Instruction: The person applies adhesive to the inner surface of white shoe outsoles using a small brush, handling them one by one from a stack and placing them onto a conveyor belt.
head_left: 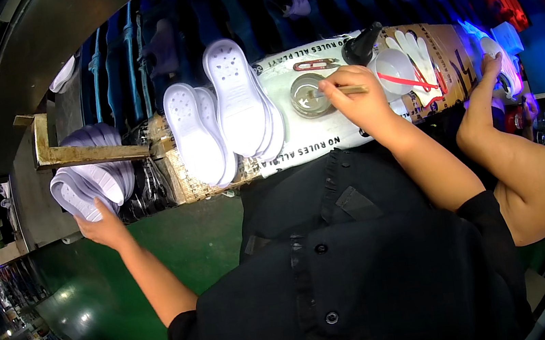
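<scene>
So on the far left there's a bunch of pale lilac shoe soles (118,145), and the left hand (102,227) has the near end of the front sole (79,193) pinched, thumb over the rim, other fingers mostly hidden. I'd guess foam: super light, a bit squishy, tough to break. Holding it by the rim looks like a decent call, though it'd probably flex if you squeeze hard.

Next along the bench, more soles (194,135) lie in overlapping stacks; wet fingers might slip on that smooth finish.

Then the clear jar (304,109), likely glass, so the fragile one. I'd steady it low on the side. The right hand (360,93) is closed around a thin stick (357,89), maybe a brush, angled over the jar. Can't make out the tip. Stiff and featherweight, I reckon, so a pen-style grip mid-handle is plenty.
</scene>
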{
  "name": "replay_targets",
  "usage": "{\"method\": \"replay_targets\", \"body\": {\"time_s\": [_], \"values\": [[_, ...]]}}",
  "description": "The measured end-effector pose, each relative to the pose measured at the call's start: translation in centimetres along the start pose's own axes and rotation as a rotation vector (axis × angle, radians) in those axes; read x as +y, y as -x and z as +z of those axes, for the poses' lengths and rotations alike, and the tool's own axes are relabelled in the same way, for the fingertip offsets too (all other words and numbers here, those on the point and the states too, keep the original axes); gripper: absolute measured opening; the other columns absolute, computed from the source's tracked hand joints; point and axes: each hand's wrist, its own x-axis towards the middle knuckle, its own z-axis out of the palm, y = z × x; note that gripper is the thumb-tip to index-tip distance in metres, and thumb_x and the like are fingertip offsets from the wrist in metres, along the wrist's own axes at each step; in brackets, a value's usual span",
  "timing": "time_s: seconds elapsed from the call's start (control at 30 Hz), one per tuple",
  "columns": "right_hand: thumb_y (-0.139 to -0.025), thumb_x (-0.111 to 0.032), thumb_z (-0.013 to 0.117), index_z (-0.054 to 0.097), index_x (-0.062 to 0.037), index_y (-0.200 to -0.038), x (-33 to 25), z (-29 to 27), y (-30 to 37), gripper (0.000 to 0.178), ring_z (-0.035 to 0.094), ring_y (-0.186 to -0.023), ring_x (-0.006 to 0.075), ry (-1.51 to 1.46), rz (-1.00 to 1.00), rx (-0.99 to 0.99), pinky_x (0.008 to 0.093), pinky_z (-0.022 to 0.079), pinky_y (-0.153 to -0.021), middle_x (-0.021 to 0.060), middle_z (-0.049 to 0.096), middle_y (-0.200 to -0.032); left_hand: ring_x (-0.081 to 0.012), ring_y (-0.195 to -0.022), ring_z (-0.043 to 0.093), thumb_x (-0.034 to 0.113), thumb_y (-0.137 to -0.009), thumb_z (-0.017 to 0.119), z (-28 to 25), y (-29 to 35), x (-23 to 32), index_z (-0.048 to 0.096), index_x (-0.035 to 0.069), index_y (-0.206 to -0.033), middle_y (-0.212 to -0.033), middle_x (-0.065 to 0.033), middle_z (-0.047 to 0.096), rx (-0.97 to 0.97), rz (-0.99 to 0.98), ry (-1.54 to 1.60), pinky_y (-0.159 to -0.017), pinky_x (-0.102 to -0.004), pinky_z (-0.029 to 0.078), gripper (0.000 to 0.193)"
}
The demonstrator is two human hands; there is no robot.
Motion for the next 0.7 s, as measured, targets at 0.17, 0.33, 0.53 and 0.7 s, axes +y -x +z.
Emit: {"method": "replay_targets", "body": {"time_s": [0.17, 0.33, 0.53, 0.7], "values": [[-0.090, -0.015, 0.061, 0.068, 0.0007, -0.080, -2.1, -1.2, 0.0, 0.020, 0.059, -0.069, 0.0229, -0.171, 0.128, 0.022, 0.0336, 0.045, -0.066, 0.0116, 0.063, -0.074, -0.0356, -0.105, 0.062, 0.039, -0.083, 0.069, 4.4, -2.3, -14.0, 0.048, -0.005, -0.133, -0.124, -0.0261, 0.059, -0.441, -0.393, 0.197, -0.094, -0.0412, 0.047, 0.070], [-0.097, -0.014, 0.052, 0.066, 0.0038, -0.082, -1.1, -1.6, 1.7, 0.028, 0.058, -0.072, 0.0153, -0.059, 0.179, 0.032, 0.0276, 0.045, -0.067, 0.0084, 0.061, -0.075, -0.0329, -0.094, 0.064, 0.044, -0.085, 0.067, 4.1, -3.1, -9.5, 0.055, -0.006, -0.124, -0.104, -0.0220, 0.066, -0.210, -0.307, 0.232, -0.085, -0.0406, 0.049, 0.064], [-0.098, -0.019, 0.054, 0.066, 0.0047, -0.081, -1.8, -1.4, 0.8, 0.032, 0.055, -0.069, 0.0133, -0.118, 0.165, 0.008, 0.0262, 0.044, -0.066, 0.0083, 0.061, -0.074, -0.0343, -0.097, 0.062, 0.036, -0.080, 0.065, 4.6, -1.6, -13.9, 0.057, -0.003, -0.120, -0.104, -0.0220, 0.064, -0.070, -0.387, -0.173, -0.089, -0.0420, 0.047, 0.056], [-0.097, -0.018, 0.055, 0.066, 0.0056, -0.080, -2.1, -1.2, 0.7, 0.032, 0.055, -0.069, 0.0138, -0.233, 0.208, 0.081, 0.0269, 0.043, -0.066, 0.0079, 0.058, -0.071, -0.0319, -0.094, 0.062, 0.028, -0.078, 0.064, 3.6, -1.3, -15.8, 0.055, -0.007, -0.121, -0.104, -0.0208, 0.063, -0.369, -0.433, 0.282, -0.085, -0.0390, 0.048, 0.057]]}}
